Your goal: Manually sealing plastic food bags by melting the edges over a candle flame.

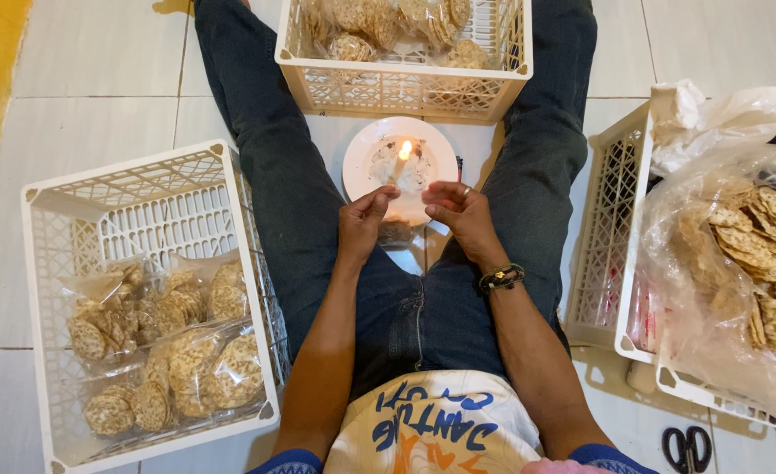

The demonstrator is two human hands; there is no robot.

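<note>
At the centre of the frame, the left hand (pixel 363 230) and the right hand (pixel 463 213) pinch a small clear bag of crackers (pixel 397 230) between them, just below a lit candle (pixel 400 160) standing on a white plate (pixel 357 162) on the tiled floor (pixel 98 70). A white crate (pixel 142 189) at lower left holds sealed cracker packs (pixel 186 360), and a cream crate (pixel 405 88) at top centre holds more. At right, another crate (pixel 612 228) carries a large plastic sack of loose crackers (pixel 739 263), with black scissors (pixel 688 446) at the lower right corner.

White lattice crate (pixel 221 263), cream crate (pixel 405 88), white plate (pixel 357 154), orange candle flame (pixel 404 149), dark blue jeans (pixel 291 193), black scissors (pixel 688 448).
</note>
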